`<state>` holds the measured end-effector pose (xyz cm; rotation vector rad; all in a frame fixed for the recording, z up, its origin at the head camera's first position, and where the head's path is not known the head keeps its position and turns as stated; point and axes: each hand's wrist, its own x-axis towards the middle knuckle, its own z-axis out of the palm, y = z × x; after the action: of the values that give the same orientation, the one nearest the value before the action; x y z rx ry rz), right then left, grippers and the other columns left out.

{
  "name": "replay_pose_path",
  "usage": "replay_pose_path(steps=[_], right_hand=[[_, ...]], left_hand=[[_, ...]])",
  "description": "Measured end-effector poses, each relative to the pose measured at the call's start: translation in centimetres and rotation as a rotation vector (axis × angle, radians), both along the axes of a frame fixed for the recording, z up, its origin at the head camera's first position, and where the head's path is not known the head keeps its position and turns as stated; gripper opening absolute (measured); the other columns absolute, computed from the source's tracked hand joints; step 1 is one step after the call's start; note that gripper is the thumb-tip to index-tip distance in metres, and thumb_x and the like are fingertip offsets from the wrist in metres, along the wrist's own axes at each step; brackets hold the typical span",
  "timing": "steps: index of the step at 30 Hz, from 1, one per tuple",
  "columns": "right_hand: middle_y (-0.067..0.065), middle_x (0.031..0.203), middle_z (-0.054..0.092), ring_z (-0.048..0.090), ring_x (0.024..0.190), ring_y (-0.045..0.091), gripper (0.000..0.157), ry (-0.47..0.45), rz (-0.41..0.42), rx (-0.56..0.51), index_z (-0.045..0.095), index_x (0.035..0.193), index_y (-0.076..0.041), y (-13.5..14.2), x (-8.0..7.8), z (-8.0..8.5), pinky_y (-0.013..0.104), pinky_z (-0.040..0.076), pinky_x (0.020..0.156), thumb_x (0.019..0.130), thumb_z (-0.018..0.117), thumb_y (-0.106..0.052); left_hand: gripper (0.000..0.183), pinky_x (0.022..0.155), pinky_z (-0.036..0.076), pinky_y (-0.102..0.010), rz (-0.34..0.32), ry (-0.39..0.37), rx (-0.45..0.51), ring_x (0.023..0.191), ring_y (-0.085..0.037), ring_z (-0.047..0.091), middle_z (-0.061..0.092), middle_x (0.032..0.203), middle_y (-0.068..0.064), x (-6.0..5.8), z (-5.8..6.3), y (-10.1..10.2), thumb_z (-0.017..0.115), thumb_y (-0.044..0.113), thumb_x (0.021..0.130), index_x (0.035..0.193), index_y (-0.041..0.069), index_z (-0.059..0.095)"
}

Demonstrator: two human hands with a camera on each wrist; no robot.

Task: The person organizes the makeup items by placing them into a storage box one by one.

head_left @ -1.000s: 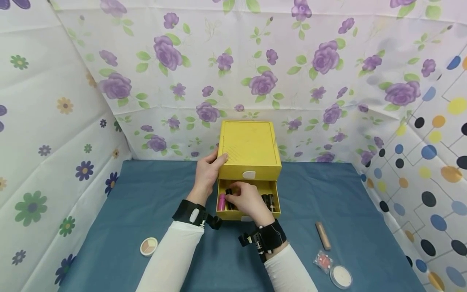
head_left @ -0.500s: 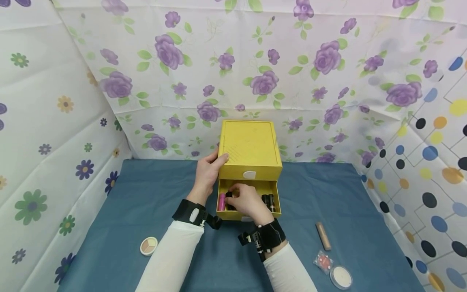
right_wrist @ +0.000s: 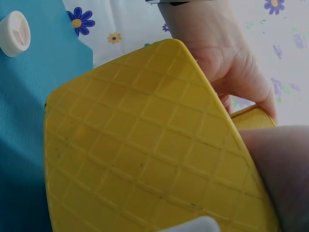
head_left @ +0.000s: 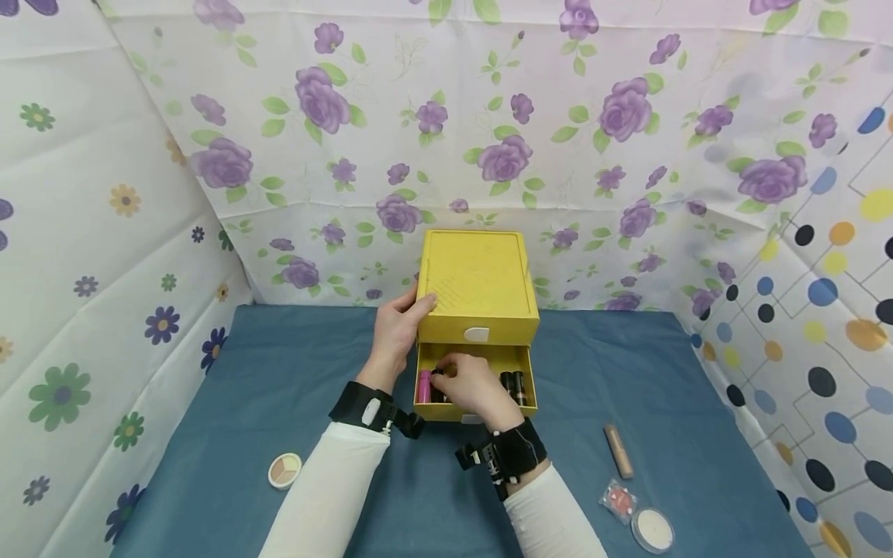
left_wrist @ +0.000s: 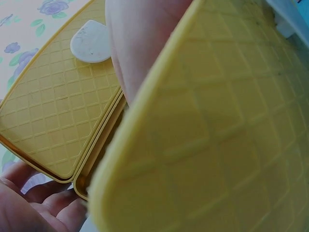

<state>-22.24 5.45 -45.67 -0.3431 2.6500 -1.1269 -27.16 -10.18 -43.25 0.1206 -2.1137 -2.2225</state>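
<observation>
A yellow two-tier drawer box (head_left: 477, 271) stands at the middle back, its lower drawer (head_left: 436, 414) pulled out. My left hand (head_left: 393, 333) grips the box's left side, thumb over the top edge and fingers along the side. Reaching into the drawer, my right hand (head_left: 477, 384) pinches a black cosmetic tube (head_left: 437, 394), partly hidden by the fingers. Left of it lies a pink tube (head_left: 424, 386). Several black tubes (head_left: 519, 386) lie in the drawer's right part. Both wrist views are mostly filled by the quilted drawer front (right_wrist: 135, 140), which hides the fingers at work inside.
On the blue cloth (head_left: 558, 372), a round three-colour palette (head_left: 284, 470) lies at left. At right are a tan tube (head_left: 618, 449), a small clear packet (head_left: 618, 500) with pinkish contents and a round white compact (head_left: 652, 530). Patterned fabric walls (head_left: 391, 155) enclose the back and sides.
The black tube under my right fingers has sunk lower into the drawer beside the pink tube. My left hand stays on the box.
</observation>
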Motion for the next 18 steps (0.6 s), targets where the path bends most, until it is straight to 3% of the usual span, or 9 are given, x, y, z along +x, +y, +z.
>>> replay_pose_path(steps=[9,18], right_hand=[[0.005,0.083,0.064,0.058,0.066,0.019,0.042,0.02,-0.008,0.038,0.065,0.125,-0.009,-0.03,0.0,0.04,0.031,0.046,0.056,0.097,0.061,-0.04],[0.004,0.073,0.062,0.057,0.057,0.018,0.037,0.064,-0.036,0.01,0.065,0.124,-0.009,-0.05,0.1,0.06,0.03,0.045,0.049,0.098,0.06,-0.034]], left_hand=[[0.062,0.107,0.042,-0.043,0.002,-0.005,-0.01,0.13,-0.016,0.045,0.049,0.147,0.005,-0.07,0.01,0.0,0.074,0.05,0.085,0.141,0.031,0.054],[0.061,0.106,0.043,-0.042,0.006,0.009,-0.011,0.128,-0.015,0.047,0.051,0.145,0.005,0.02,0.06,0.07,0.075,0.05,0.085,0.14,0.031,0.055]])
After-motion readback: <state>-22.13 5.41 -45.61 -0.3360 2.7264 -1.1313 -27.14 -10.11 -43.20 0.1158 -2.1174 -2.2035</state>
